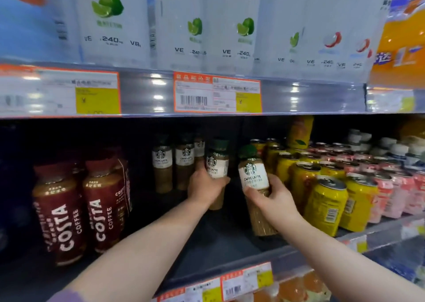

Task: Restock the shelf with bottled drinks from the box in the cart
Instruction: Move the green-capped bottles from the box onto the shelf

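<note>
Both of my arms reach into the dark middle shelf (207, 251). My left hand (205, 187) grips a caffe latte bottle (217, 161) with a green cap, held upright deep in the shelf. My right hand (273, 194) grips a second caffe latte bottle (251, 175), tilted a little to the left, nearer the front. Behind them, three more latte bottles (162, 163) stand in a row at the back. The box and the cart are out of view.
Dark red Costa coffee bottles (103, 202) stand left of the gap. Yellow cans (326, 205) and pink cans (391, 191) crowd the right side. White cartons (225, 25) fill the upper shelf above price tags (217, 92). Bare shelf floor lies between Costa bottles and cans.
</note>
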